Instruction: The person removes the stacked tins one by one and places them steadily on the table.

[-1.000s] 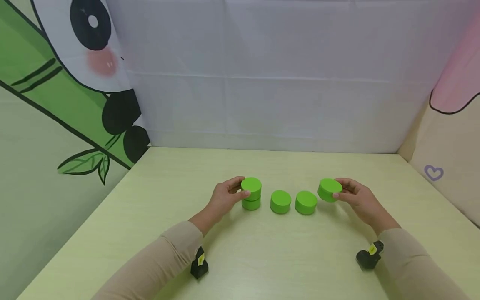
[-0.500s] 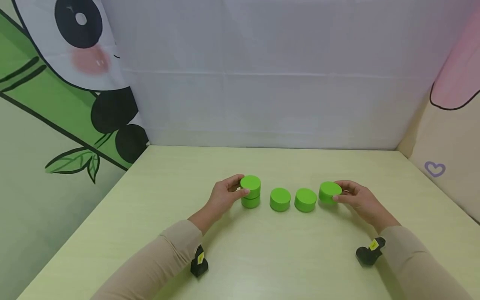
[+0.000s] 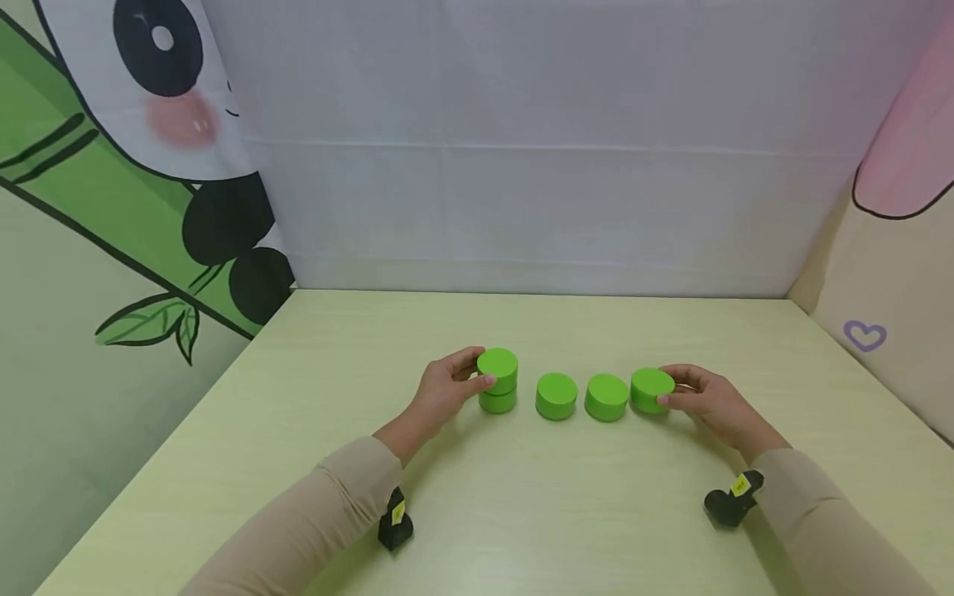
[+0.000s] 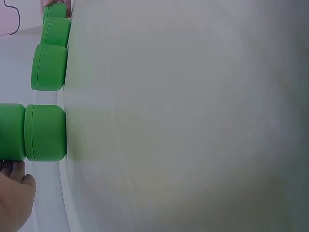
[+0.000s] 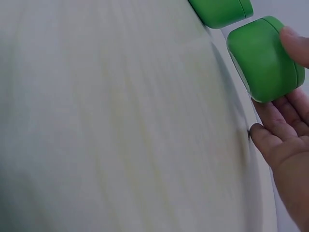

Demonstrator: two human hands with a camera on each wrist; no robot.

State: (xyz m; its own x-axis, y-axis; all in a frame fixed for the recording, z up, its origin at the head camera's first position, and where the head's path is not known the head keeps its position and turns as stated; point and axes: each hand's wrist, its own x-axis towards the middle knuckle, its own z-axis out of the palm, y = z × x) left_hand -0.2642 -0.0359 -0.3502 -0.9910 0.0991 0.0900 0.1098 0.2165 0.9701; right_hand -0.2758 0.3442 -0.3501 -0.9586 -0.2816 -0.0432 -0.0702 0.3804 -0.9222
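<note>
in the head view, a stack (image 3: pixel 497 384) of two bright green, round, smooth-sided blocks stands on your pale yellow, wood-look table (image 3: pixel 522 513); whether the blocks are plastic or painted wood, you cannot tell. the upper block (image 3: pixel 497 364) sits on the lower block (image 3: pixel 497 403), and your left hand (image 3: pixel 450 385), just left of the stack, is clamped on the upper one, thumb at its front, fingers round its far side. right of the stack, apart from it, stands the first loose block (image 3: pixel 556 396), then, near that, the second loose block (image 3: pixel 607 397). farthest right of the stack, just beside the second, is the end block (image 3: pixel 650 389), pinched between the thumb and fingers of your right hand (image 3: pixel 708 401). your beige sleeves (image 3: pixel 313 513) lie nearer you than the stack, and a creased, pale cloth sheet (image 3: pixel 522 149) rises well behind it.

in the left wrist view, the stack shows sideways, your left fingers against the upper block. past the stack the other three blocks run in a row, your right fingers at the last.

in the right wrist view, at the row's end away from the stack, your thumb and fingers hold the end block from opposite sides; one finger stands off it. you cannot tell whether its underside meets the table.
</note>
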